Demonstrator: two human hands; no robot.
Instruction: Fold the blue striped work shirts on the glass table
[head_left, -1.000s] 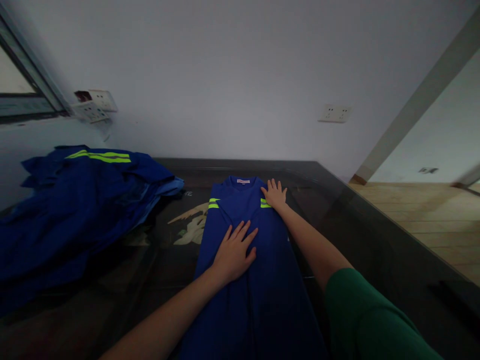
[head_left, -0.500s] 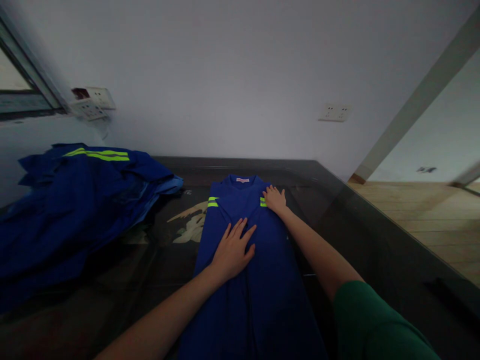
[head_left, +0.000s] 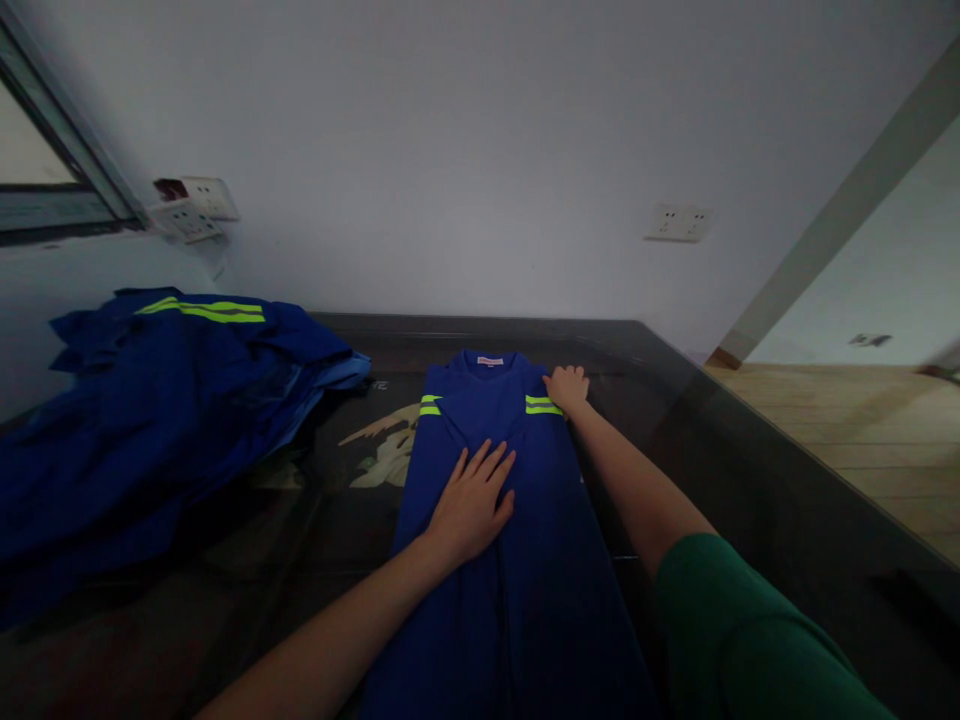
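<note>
A blue work shirt (head_left: 536,520) lies lengthwise on the dark table, its sides folded inward and its labelled collar at the far end. Yellow-green reflective bands cross both sides of its chest. My left hand (head_left: 472,500) rests flat on the middle of the shirt, fingers spread. At the far right edge, by the shoulder and just beyond the reflective band, my right hand (head_left: 568,388) has its fingers curled over the cloth. Its fingertips are partly hidden.
A heap of blue garments (head_left: 172,420) with reflective strips lies on the left of the dark table (head_left: 675,440). Beyond stands a pale wall with sockets (head_left: 679,223). A dark object (head_left: 919,605) sits near the right edge; wooden floor (head_left: 840,430) lies past it.
My right hand has shifted right, from lying flat over the reflective band to the shirt's edge, and its fingers have curled. More of that band shows. My left hand stays put on the shirt.
</note>
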